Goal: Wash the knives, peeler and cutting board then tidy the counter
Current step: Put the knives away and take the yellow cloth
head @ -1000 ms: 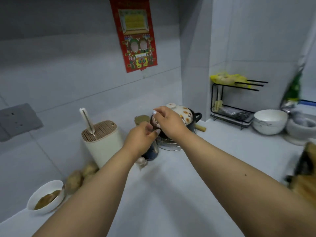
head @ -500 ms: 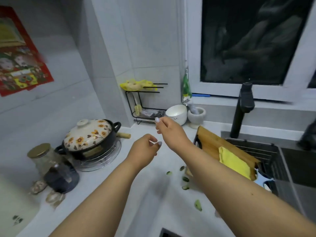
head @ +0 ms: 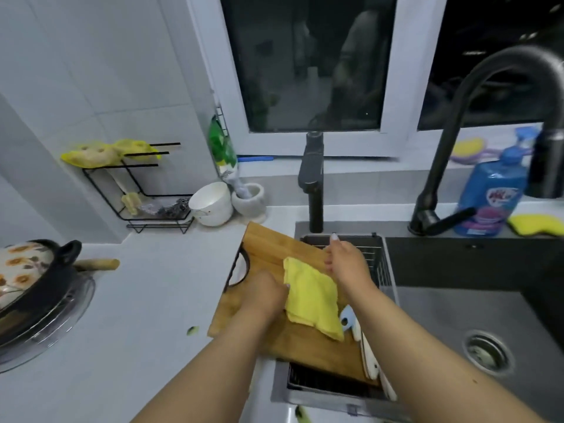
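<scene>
A wooden cutting board (head: pixel 274 254) lies slanted across the counter edge and the wire drain basket (head: pixel 370 254) at the sink's left end. A folded yellow cloth (head: pixel 311 297) rests on the board. My left hand (head: pixel 265 296) is closed at the cloth's left edge, with its fingertips hidden. My right hand (head: pixel 348 264) is at the cloth's upper right corner, index finger stretched out. A light blue peeler (head: pixel 346 319) and white-handled knives (head: pixel 369 355) lie along the board's right edge, partly under my right forearm.
A black faucet (head: pixel 476 96) arches over the grey sink (head: pixel 457 315), with a shorter black tap (head: pixel 312 184) behind the board. Blue detergent bottle (head: pixel 491 193) and yellow sponge (head: pixel 537 224) stand behind. White bowl (head: pixel 210 203), wire rack (head: pixel 137 190), flowered pot (head: pixel 30 276) and green scraps (head: pixel 192 330) sit on the counter.
My view swung right from the knife block and pot to the sink. Both hands left the jars and came down onto the yellow cloth on the cutting board.
</scene>
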Tool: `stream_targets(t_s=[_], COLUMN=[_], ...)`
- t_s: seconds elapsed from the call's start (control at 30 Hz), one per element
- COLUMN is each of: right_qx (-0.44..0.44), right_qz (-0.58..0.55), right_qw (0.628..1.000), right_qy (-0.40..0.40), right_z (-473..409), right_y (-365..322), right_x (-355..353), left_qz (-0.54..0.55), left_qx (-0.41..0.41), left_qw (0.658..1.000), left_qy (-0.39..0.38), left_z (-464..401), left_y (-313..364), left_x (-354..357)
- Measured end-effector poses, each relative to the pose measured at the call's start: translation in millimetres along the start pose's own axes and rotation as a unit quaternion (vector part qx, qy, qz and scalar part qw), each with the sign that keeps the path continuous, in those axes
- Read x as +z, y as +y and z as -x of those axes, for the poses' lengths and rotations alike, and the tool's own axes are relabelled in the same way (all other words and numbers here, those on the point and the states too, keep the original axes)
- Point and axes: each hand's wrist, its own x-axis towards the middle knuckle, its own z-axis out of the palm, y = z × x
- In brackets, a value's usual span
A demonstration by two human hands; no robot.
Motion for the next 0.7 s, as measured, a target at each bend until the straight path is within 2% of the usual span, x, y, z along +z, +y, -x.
stream_targets(t_s=[0.1, 0.27, 0.4, 0.47, 0.53, 0.6, 0.7], right_qx=[0.029, 0.074, 0.192, 0.227, 0.243, 0.239, 0.225], right_qz=[-0.001, 0.012, -0.019, -0.111, -0.252, -0.385, -0.457], right_qw=[1.000, 0.997, 0.978, 0.962, 0.930, 0.887, 0.858], right_qy=[-0.008, -0.034, -0.079, -0.104, -0.108, -0.092, -0.060], right_z=[-8.6, -19.9, -25.6, -20.8, -19.5, -23.6, -31.2], right_y=[15.4, 29.2, 27.4, 25.6, 26.9, 28.8, 29.4], right_x=[-14.4, -24.8, -32.3, -36.7, -41.9, -49.3, -64.7], left_qz=[-0.050, -0.079, 0.041, 0.092, 0.159, 0.257, 0.420], left_qx=[-0.014, -0.048, -0.009, 0.050, 0.090, 0.079, -0.013], left_qw=[0.998, 0.996, 0.999, 0.994, 0.981, 0.953, 0.890], left_qy=[0.025, 0.014, -0.011, -0.021, -0.071, -0.138, -0.175], left_z=[-8.8, -19.4, -19.2, -14.9, -8.5, -3.8, -4.2], left_y=[15.2, 30.7, 61.5, 83.7, 103.1, 115.0, 123.8], left_x=[24.9, 46.8, 41.8, 41.0, 42.7, 44.2, 43.0])
